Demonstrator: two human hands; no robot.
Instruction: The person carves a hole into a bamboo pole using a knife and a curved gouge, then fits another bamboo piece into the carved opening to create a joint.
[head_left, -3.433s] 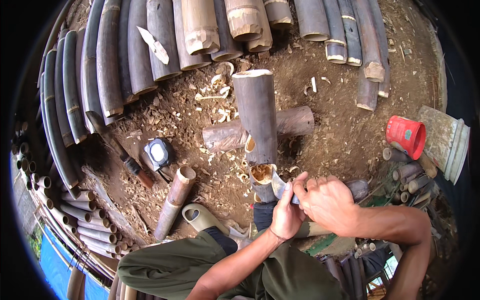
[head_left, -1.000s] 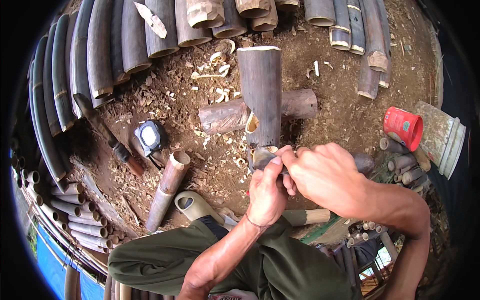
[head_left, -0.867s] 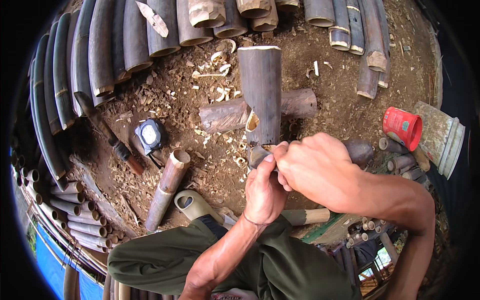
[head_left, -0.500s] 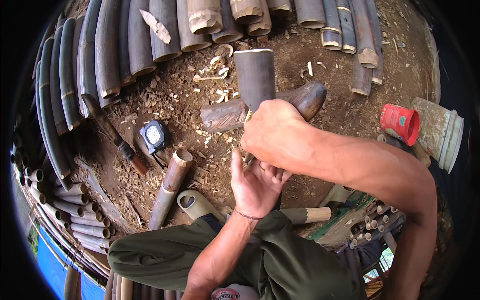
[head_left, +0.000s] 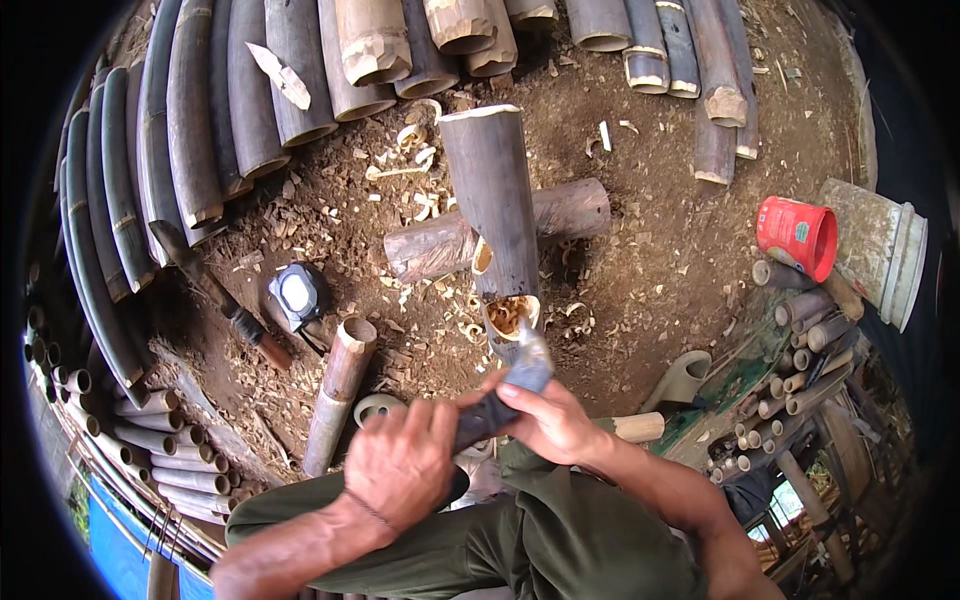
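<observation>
My left hand (head_left: pixel 400 455) is wrapped round the dark handle of a cutting tool (head_left: pixel 480 422) that has a metal blade. Closer to the blade, my right hand (head_left: pixel 550 420) also grips the tool, with its thumb along the upper side. The blade is blurred and points up at a cut hollow in a dark grey bamboo tube (head_left: pixel 490 165). Pale inner wall shows at that opening, and a smaller notch lies just above it. The tube rests across a short log (head_left: pixel 430 247), its far end pointing away from me. Its near end is partly hidden by the tool.
A blue-black tape measure (head_left: pixel 298 297) and a wooden-handled blade (head_left: pixel 235 310) lie left, near an upright-leaning bamboo piece (head_left: pixel 340 390). Bamboo tubes (head_left: pixel 260 90) line the far side. A red tub (head_left: pixel 797 238) and whitish bucket (head_left: pixel 870 250) lie right. Shavings litter the dirt.
My right hand has drawn back from over the bamboo tube toward my lap. The left hand, open and palm up before, has moved left and closed round the tool's handle. The blade now points away from me.
</observation>
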